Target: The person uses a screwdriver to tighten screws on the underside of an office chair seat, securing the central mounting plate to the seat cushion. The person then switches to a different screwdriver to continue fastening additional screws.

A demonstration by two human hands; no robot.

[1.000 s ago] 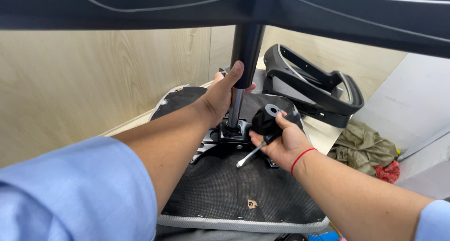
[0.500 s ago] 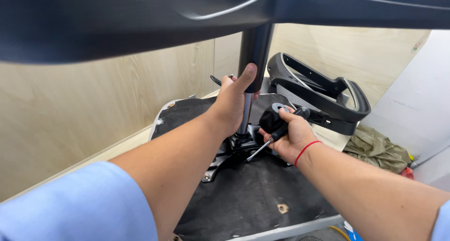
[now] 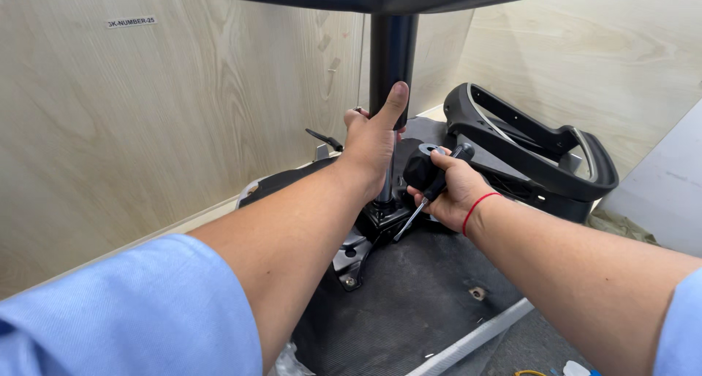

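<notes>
My left hand [image 3: 373, 138] is wrapped around the black upright gas-lift column [image 3: 391, 51] of an upturned office chair, thumb up along it. The column stands in a metal mechanism plate [image 3: 358, 248] bolted to the underside of the black seat [image 3: 409, 303]. My right hand [image 3: 450, 190], with a red string on the wrist, grips a black-handled screwdriver [image 3: 431, 190] and a round black part beside the column's foot. The screwdriver's shaft points down to the left at the mechanism. The chair base overhead is cut off by the top edge.
A black chair back frame [image 3: 534, 149] lies behind the seat on the right. Light wood panels [image 3: 146, 127] wall the left and back. A grey-white board [image 3: 665, 193] stands at the right. A crumpled olive cloth [image 3: 621, 226] lies by it.
The view has swung to the left and tipped up, so the chair base fills less of the top. Both hands keep their grips; my left thumb now lies higher on the column.
</notes>
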